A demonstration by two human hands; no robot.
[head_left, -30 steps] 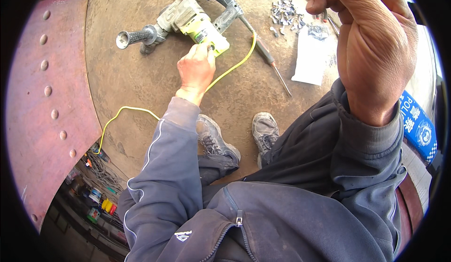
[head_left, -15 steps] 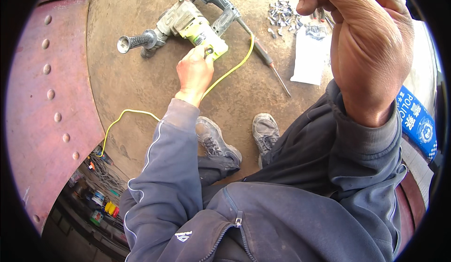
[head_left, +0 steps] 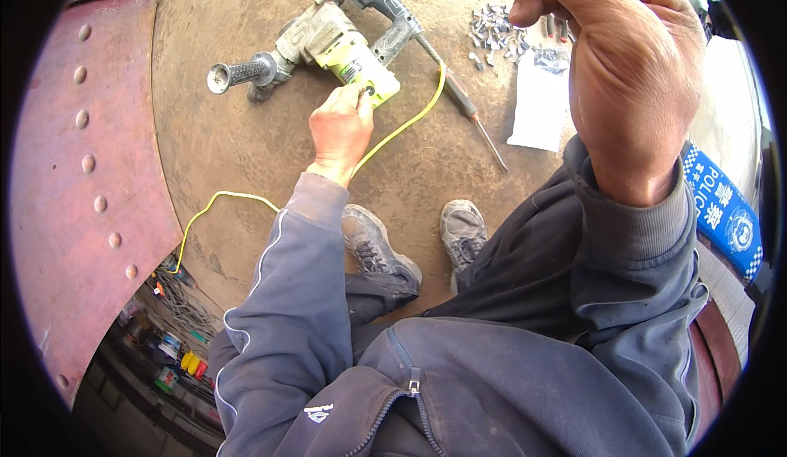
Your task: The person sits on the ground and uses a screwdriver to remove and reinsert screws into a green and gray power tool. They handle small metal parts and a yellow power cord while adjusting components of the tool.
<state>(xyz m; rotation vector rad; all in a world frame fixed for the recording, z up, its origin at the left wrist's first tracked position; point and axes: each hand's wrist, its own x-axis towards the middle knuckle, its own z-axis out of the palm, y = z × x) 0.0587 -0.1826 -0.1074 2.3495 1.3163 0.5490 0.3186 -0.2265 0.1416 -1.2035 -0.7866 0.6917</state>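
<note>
My left hand (head_left: 340,133) is on the yellow-green motor housing of a rotary hammer (head_left: 373,80), its fingers and thumb pressed together at a small round black fitting there. The tool lies on its side, with a grey-black rear handle and a ribbed side handle (head_left: 239,73). Close to the camera, my right hand (head_left: 635,80) is raised with bent fingers. The top edge cuts off some fingertips, so anything they grip is hidden. Beyond it lies a long screwdriver (head_left: 484,129) on the brown floor (head_left: 246,145).
Several small metal pieces (head_left: 496,31) lie beside a white bag (head_left: 539,109). A yellow cord (head_left: 402,133) crosses the floor. At left is a riveted red metal plate (head_left: 98,129), with cables and clutter (head_left: 176,309) below. A blue panel (head_left: 725,211) stands at right.
My right hand has shifted slightly left and up, uncovering more of the blue panel. My left hand stays on the rotary hammer.
</note>
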